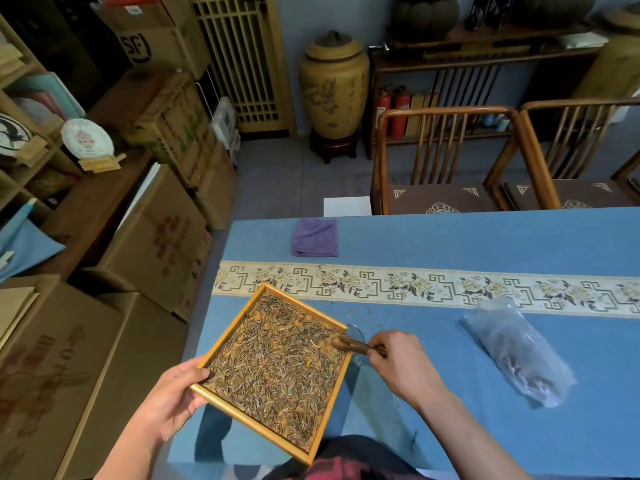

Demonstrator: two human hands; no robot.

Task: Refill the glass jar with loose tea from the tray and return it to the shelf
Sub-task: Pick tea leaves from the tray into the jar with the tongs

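A square wooden tray [239, 313] full of loose tea [277, 368] is held above the blue table, tilted with its right corner over the glass jar [356, 332]. Most of the jar is hidden behind the tray; only part of its clear rim shows. My left hand [173, 396] grips the tray's left corner. My right hand [401, 362] holds a wooden scoop [356, 345] whose tip lies in the tea at the tray's right corner, above the jar.
A clear plastic bag [516, 351] with some dark tea lies on the table to the right. A folded purple cloth [314, 237] sits at the far left of the table [485, 244]. Cardboard boxes [152, 237] and shelves [24, 133] stand left; two wooden chairs [446, 161] stand beyond.
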